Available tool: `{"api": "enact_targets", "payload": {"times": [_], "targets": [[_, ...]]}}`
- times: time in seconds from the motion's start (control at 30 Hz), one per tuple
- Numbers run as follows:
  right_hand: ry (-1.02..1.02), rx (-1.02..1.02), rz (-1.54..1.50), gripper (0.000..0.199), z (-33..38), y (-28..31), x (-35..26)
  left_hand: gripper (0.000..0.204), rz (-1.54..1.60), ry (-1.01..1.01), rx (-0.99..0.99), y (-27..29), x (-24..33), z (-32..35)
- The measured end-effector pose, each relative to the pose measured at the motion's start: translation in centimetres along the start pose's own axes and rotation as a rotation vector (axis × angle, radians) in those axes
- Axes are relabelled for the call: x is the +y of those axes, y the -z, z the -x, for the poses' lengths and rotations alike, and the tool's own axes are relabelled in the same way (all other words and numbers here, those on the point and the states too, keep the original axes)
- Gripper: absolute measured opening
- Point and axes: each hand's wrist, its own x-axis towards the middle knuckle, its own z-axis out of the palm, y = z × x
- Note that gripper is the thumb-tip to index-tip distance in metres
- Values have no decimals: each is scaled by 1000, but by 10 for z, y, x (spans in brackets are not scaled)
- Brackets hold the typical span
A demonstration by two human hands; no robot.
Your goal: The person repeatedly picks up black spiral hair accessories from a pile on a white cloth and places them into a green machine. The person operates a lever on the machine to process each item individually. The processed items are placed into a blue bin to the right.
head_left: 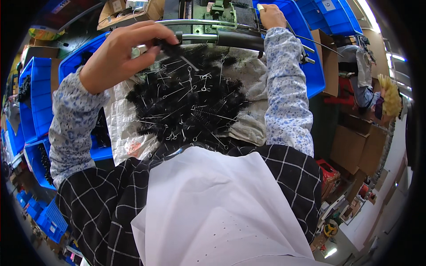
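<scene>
Blue plastic bins (37, 95) and cardboard boxes crowd our workshop, where a heap of black wire-stemmed brushes (191, 104) lies on cloth in our lap. Our left hand (122, 55) pinches one small brush (171, 46) above the heap; our right hand (271, 15) closes on a machine lever (262, 8). We judge each brush light, its bristles springy, best taken by the stiff twisted stem.

A heap of black wire brushes (186, 102) fills the middle of the lap sheet (122, 128), leaving bare room only along its left strip. A black-handled lever bar (235, 40) crosses just above the heap, blocking the way to the machine (217, 13). Blue crates (37, 88) wall in the left side, and another blue crate (313, 71) closes the right.
</scene>
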Motion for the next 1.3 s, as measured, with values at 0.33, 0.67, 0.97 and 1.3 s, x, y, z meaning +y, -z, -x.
{"api": "enact_targets", "payload": {"times": [0.33,0.67,0.97,1.3], "targets": [[101,362,51,22,28,94,-9,27,137,-17,100,-26,-6,-25],[301,-459,-659,29,105,104,-137,46,4,28,249,-44,-15,-25],[142,33,101,26,35,25,-63,33,-91,241,-620,-63,-12,49],[177,14,-23,26,25,9,-55,18,-29,201,-443,-61,-12,49]]}}
